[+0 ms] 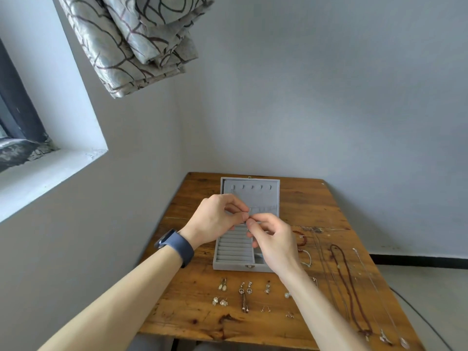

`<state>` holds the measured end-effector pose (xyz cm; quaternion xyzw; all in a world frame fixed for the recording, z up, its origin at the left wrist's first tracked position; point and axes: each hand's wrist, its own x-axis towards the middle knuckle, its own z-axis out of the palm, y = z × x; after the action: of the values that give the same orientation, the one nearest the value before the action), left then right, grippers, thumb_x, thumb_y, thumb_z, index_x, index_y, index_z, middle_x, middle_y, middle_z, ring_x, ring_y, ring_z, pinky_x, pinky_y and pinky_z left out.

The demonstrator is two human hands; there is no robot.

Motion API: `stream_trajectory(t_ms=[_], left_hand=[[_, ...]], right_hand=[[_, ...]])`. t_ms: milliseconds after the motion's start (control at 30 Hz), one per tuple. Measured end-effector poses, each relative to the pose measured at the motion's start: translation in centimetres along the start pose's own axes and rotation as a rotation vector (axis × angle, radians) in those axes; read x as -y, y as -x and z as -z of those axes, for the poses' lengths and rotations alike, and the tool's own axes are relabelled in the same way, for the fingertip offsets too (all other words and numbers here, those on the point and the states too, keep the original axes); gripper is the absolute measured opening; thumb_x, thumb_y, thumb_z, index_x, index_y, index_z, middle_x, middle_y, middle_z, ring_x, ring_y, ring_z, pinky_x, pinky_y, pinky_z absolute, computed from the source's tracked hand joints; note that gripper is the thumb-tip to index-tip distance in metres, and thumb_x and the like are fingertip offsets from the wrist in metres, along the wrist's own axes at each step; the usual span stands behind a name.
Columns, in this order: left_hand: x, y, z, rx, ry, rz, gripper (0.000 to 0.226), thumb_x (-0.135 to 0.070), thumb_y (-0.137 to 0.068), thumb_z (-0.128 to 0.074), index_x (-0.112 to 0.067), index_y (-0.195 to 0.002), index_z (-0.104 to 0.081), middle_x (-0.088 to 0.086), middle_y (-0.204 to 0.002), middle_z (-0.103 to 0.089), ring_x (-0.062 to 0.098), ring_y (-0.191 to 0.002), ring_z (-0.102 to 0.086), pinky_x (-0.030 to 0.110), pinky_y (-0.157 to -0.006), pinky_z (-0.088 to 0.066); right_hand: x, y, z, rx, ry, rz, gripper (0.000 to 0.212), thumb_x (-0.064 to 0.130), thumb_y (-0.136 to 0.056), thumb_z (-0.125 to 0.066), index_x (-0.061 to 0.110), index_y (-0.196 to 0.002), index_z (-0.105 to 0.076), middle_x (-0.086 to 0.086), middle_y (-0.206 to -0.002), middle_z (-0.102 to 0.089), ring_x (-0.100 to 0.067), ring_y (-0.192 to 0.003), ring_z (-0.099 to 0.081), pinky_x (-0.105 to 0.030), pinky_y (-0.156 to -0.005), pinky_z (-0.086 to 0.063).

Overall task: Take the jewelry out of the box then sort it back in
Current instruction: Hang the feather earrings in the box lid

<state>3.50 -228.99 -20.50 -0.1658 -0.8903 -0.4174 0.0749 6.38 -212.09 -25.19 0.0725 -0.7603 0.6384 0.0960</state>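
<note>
You are pinching a tiny piece (247, 220), unidentifiable, between left hand (215, 219) and right hand (272, 239), fingertips of both clamped on it over the open box (263, 196) at frame centre. The earrings (243, 292) and necklaces (347, 274) are lying grouped below and at lower right, probably pre-sorted by kind.

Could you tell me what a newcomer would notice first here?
The left hand and right hand meet over the open grey jewelry box, pinching a small piece between them. Earrings lie in rows on the wooden table nearer the camera, necklaces along its right side.
</note>
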Motion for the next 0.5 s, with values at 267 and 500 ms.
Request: stream_trajectory(t_ms=[267, 500], left_hand=[[0.4, -0.4, -1.3, -0.118, 0.193, 0.090, 0.014, -0.025, -0.083, -0.082, -0.026, -0.091, -0.071, -0.009, -0.083, -0.074, 0.000, -0.076, -0.069, 0.013, -0.062, -0.053], [2.7, -1.8, -2.1, -0.085, 0.282, 0.179, 0.016, -0.028, -0.084, -0.080, -0.026, -0.097, -0.071, -0.005, -0.083, -0.075, 0.007, -0.065, -0.069, 0.019, -0.066, -0.056]], right_hand=[[-0.7, -0.5, -0.2, -0.024, -0.047, -0.078, 0.009, 0.032, -0.096, -0.065, 0.025, -0.096, -0.071, 0.006, -0.079, -0.074, -0.011, -0.064, -0.069, -0.023, -0.065, -0.054], [-2.2, -2.3, -0.3, -0.001, -0.058, -0.106, 0.006, 0.029, -0.096, -0.065, 0.028, -0.094, -0.070, 0.008, -0.077, -0.074, -0.009, -0.064, -0.069, -0.016, -0.058, -0.051]])
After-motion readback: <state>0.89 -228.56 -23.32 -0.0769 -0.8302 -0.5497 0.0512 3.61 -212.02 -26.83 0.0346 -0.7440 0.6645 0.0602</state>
